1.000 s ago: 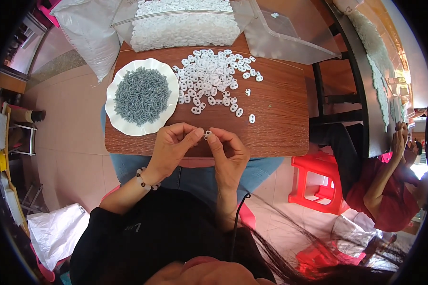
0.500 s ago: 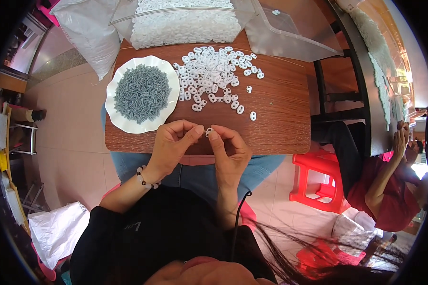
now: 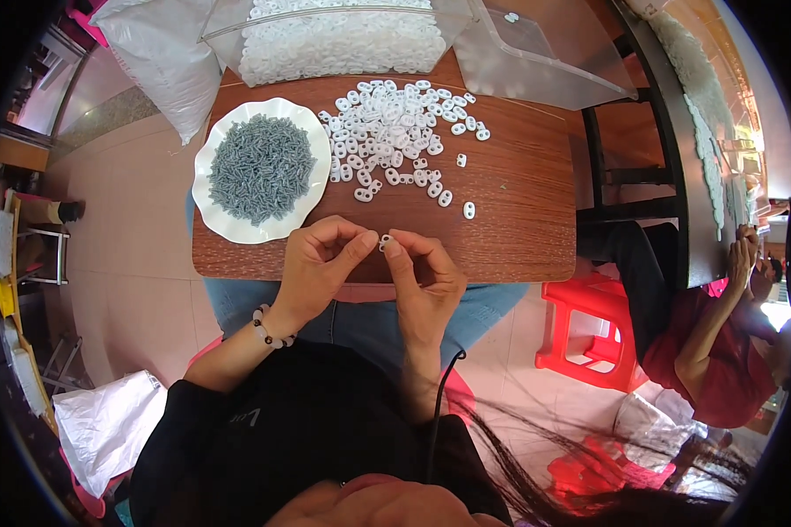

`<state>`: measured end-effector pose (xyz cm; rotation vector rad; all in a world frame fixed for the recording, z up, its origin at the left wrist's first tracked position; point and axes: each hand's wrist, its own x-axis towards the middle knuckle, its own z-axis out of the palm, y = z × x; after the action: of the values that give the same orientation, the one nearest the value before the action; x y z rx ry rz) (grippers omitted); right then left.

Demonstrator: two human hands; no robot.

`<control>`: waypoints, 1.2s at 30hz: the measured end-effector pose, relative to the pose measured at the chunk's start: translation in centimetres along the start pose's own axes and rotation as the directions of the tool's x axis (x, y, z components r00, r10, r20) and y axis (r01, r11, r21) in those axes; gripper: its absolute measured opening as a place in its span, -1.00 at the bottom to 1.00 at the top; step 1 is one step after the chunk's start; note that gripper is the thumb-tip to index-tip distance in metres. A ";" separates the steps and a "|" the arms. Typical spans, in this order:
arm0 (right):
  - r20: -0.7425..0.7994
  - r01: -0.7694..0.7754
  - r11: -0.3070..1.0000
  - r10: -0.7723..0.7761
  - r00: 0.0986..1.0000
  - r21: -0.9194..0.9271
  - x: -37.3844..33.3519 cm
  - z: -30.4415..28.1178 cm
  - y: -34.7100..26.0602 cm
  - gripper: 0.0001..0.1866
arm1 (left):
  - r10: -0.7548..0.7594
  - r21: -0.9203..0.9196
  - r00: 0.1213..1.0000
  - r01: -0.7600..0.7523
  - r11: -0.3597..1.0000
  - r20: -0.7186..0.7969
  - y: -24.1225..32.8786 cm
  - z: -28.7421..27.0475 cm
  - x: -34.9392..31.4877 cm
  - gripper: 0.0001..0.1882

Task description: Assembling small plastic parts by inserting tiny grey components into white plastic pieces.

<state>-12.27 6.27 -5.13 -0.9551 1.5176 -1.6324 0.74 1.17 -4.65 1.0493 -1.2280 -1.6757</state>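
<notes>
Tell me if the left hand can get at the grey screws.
Probably yes: the screws lie heaped in an open plate beyond the left hand, with nothing visible between. Its pinched fingertips are close to the white piece in the right hand, so may need withdrawing.

The brown table [image 3: 527,193] over there carries a wavy-edged white plate [image 3: 253,233] and, right beside it, a heap of white pieces [image 3: 387,127].
</notes>
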 end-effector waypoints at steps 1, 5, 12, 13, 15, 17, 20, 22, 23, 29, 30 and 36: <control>0.011 0.046 0.997 -0.045 0.999 -0.055 0.0 0.0 0.0 -0.88 | 0.059 0.036 0.998 -0.059 0.998 -0.012 0.1 0.1 0.0 -0.87; -0.007 0.026 0.999 -0.027 1.000 -0.045 0.0 0.1 -0.4 -0.89 | 0.075 0.048 0.997 -0.075 0.996 0.006 0.2 0.0 0.1 -0.88; 0.015 -0.050 0.999 0.050 0.999 0.009 -0.2 -0.1 -0.6 -0.87 | 0.026 0.042 0.998 -0.028 0.999 0.051 0.5 -0.4 0.2 -0.88; 0.019 -0.059 0.998 0.059 0.998 0.008 -0.2 -0.1 -0.6 -0.86 | -0.002 0.025 0.999 0.000 1.000 0.049 0.5 -0.3 0.2 -0.88; 0.018 -0.045 0.999 0.045 0.999 -0.001 -0.3 0.0 -0.4 -0.86 | -0.029 0.009 0.998 0.029 1.000 0.046 0.6 -0.3 0.1 -0.87; 0.017 -0.032 0.999 0.032 0.999 -0.009 -0.4 0.1 -0.1 -0.86 | -0.055 0.015 0.997 0.055 0.998 0.045 0.5 -0.4 0.1 -0.87; -0.005 -0.017 1.000 0.017 1.000 0.001 -0.6 0.2 0.1 -0.86 | -0.047 -0.052 0.998 0.048 0.997 0.032 0.4 -0.1 0.0 -0.87; -0.035 -0.019 0.999 0.021 0.999 0.046 -0.7 0.3 0.2 -0.86 | -0.069 -0.065 0.997 0.070 0.995 0.018 0.6 0.1 -0.1 -0.89; -0.035 -0.019 0.999 0.021 0.999 0.046 -0.6 0.3 0.1 -0.86 | -0.092 -0.078 0.996 0.092 0.993 0.004 0.6 0.2 -0.1 -0.91; -0.028 -0.011 0.999 0.012 1.000 0.052 -0.5 0.4 0.3 -0.86 | -0.091 -0.096 0.996 0.090 0.991 -0.012 0.0 0.1 0.0 -0.90; -0.029 -0.016 0.999 0.017 0.999 0.046 -0.5 0.4 0.3 -0.86 | -0.091 -0.096 0.996 0.090 0.991 -0.012 0.0 0.1 0.0 -0.90; -0.026 -0.102 0.986 0.107 0.994 0.134 -0.3 0.3 0.0 -0.87 | -0.156 -0.092 0.988 0.157 0.983 0.014 0.6 -0.2 0.2 -0.84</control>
<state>-11.87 6.36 -5.12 -0.7677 1.4364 -1.6582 0.91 0.79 -4.10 1.1081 -1.0839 -1.8391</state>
